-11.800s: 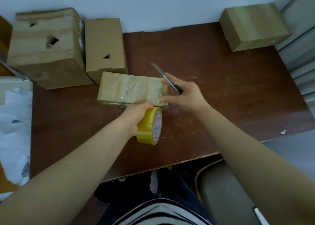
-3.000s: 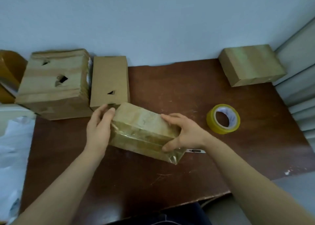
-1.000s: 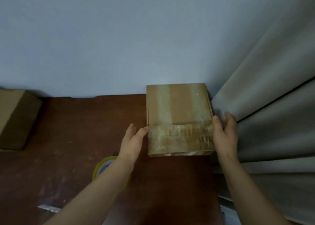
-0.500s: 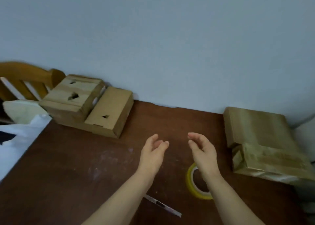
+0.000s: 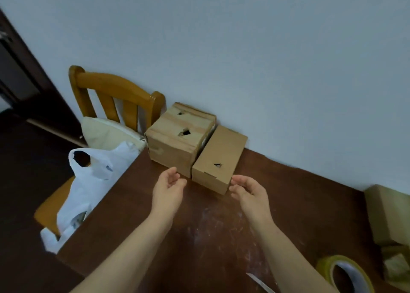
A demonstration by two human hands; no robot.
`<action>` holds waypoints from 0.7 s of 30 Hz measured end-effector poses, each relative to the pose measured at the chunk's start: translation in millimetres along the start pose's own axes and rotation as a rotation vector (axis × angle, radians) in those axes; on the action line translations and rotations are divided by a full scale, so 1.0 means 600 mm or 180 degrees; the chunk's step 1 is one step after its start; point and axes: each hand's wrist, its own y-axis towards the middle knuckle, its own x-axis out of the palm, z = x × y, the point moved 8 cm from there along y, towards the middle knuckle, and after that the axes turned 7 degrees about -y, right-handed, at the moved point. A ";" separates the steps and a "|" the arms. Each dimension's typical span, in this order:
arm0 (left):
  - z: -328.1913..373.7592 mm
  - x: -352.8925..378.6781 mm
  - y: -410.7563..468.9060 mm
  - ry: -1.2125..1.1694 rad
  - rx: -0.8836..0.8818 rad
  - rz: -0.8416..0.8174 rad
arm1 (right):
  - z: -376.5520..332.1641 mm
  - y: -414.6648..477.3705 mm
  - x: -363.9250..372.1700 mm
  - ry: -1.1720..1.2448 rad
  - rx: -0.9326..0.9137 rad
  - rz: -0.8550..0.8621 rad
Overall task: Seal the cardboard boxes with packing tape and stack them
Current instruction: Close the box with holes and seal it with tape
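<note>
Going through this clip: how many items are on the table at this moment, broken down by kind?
Cardboard boxes: 4 (tall box, flat box, plain box, taped box)
Yellow tape roll: 1
Cutter knife, cut off by the frame edge: 1
Total: 6

The left hand (image 5: 168, 190) and the right hand (image 5: 250, 193) are shown bare now; the left forearm (image 5: 133, 244) and the right forearm (image 5: 288, 248) are seen uncovered to the lower edge.
</note>
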 end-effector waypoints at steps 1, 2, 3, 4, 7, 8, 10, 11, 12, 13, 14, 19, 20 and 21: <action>0.008 -0.011 0.015 0.0008 0.0026 0.0082 | -0.010 0.013 0.014 0.0043 -0.0029 -0.0060; 0.014 -0.021 0.026 0.0024 0.0026 0.0177 | -0.021 0.026 0.031 0.0048 -0.0050 -0.0157; 0.022 -0.033 0.034 0.0056 0.0026 0.0268 | -0.032 0.038 0.050 0.0012 -0.0068 -0.0277; 0.031 -0.044 0.044 0.0110 0.0059 0.0330 | -0.044 0.050 0.069 -0.0020 -0.0106 -0.0400; 0.064 -0.071 0.090 0.0305 0.0231 0.0469 | -0.081 0.093 0.125 -0.0311 -0.0285 -0.0680; 0.074 -0.077 0.111 0.0351 0.0280 0.0499 | -0.089 0.105 0.141 -0.0493 -0.0308 -0.0740; 0.085 -0.083 0.153 0.0490 0.0301 0.0500 | -0.096 0.123 0.169 -0.0681 -0.0291 -0.0857; 0.089 -0.085 0.172 0.0556 0.0301 0.0488 | -0.098 0.128 0.182 -0.0719 -0.0287 -0.0912; 0.090 -0.086 0.190 0.0596 0.0312 0.0465 | -0.101 0.132 0.195 -0.0745 -0.0309 -0.0959; 0.091 -0.087 0.208 0.0615 0.0311 0.0425 | -0.103 0.136 0.207 -0.0788 -0.0336 -0.0985; 0.088 -0.086 0.227 0.0610 0.0268 0.0356 | -0.104 0.139 0.217 -0.0853 -0.0355 -0.0977; 0.078 -0.076 0.287 0.0455 0.0051 -0.0339 | -0.109 0.133 0.238 -0.1055 -0.0390 -0.0665; 0.080 -0.082 0.285 0.0446 0.0087 -0.0409 | -0.110 0.122 0.241 -0.1093 -0.0426 -0.0594; 0.082 -0.094 0.278 0.0412 0.0109 -0.0434 | -0.112 0.107 0.245 -0.1119 -0.0448 -0.0539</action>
